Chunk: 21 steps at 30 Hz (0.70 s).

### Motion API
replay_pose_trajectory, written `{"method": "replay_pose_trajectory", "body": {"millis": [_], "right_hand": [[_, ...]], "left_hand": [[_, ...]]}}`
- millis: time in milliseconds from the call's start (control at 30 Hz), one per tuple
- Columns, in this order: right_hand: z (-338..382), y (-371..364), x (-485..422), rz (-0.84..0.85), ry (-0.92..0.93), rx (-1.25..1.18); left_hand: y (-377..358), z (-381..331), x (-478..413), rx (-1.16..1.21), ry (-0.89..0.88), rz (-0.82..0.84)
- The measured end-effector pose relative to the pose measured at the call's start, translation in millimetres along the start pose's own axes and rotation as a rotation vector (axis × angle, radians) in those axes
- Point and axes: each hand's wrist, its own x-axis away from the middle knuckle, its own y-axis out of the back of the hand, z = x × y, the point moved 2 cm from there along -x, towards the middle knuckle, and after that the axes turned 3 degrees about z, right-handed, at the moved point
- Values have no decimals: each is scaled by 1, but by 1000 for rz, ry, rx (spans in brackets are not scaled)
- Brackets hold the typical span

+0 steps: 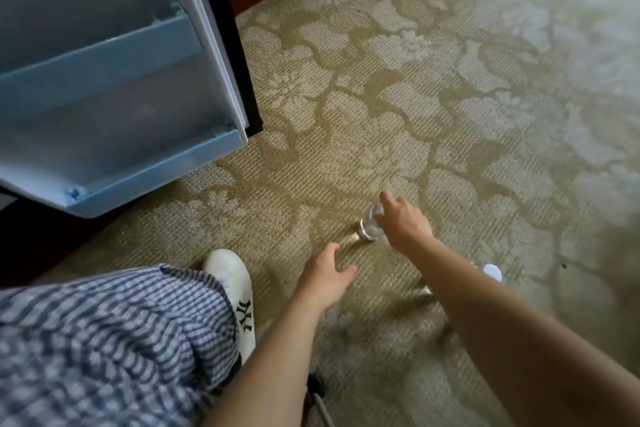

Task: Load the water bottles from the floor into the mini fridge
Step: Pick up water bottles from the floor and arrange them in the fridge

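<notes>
Bottle [371, 227] upright on carpet [450, 114], my right hand [403, 220] closing fingers round its top. Left hand [327, 277] spread, hovering just beside. Second bottle's white cap [492, 272] behind right forearm. "NY" logo on my shoe [239, 291]. Fridge door [114, 80] open, left.

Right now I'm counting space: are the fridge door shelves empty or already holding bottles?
Empty. Both door shelves show bare blue plastic; the bottle is on the carpet.

The right hand [403, 220] grips a clear plastic water bottle [371, 227] on the patterned beige carpet [450, 97]. The left hand [327, 276] hovers spread beside it.
</notes>
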Motion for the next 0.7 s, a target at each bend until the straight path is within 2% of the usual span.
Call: {"method": "replay_pose_trajectory", "body": {"millis": [200,433,567,700], "right_hand": [[14,32,29,33,199,-110],[48,94,81,50,424,-166],[70,127,100,27,501,-180],[89,150,116,-75,543,-281]], "left_hand": [[4,-4,5,84,-13,6],[10,-16,24,213,-201,3],[22,-20,43,327,-386,-162],[36,-29,64,364,-478,-277]]}}
